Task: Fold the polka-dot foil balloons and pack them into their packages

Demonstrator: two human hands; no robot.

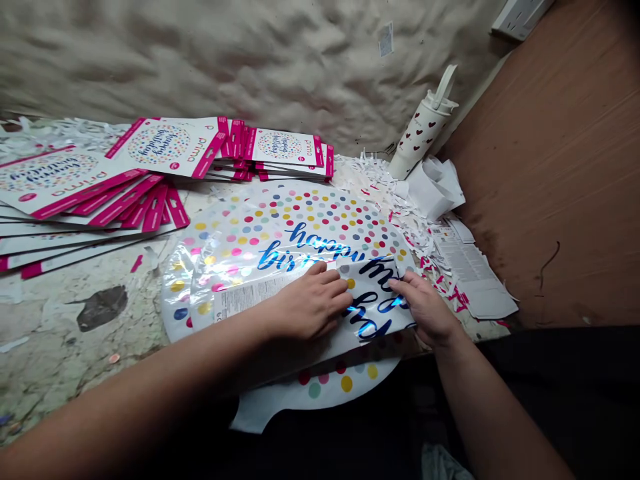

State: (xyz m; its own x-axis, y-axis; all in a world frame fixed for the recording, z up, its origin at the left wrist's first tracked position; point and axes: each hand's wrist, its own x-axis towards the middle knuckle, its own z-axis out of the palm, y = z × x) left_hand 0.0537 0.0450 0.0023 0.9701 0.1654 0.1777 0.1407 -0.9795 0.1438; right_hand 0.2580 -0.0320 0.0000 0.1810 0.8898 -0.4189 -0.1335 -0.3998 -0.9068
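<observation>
My left hand [315,300] has its fingers curled on a flat white packet [250,297] with small printed text, part of it hidden by my forearm. At the packet's right end, my right hand [427,310] pinches a folded foil balloon [377,307] with large shiny blue lettering between thumb and fingers. The lettered part lies between my hands; how far it reaches inside the packet is hidden. Underneath, flat foil balloons [320,213] with coloured dots and blue "happy birthday" lettering lie overlapped. Their lower edge and a white tail hang over the table's front edge.
Stacks of white and pink balloon packets [165,143] lie at the back left. White paper shreds [370,180] run along the back and right. A white tumbler with hearts [420,137] leans at the back right near crumpled paper [435,187]. A brown panel [550,180] bounds the right.
</observation>
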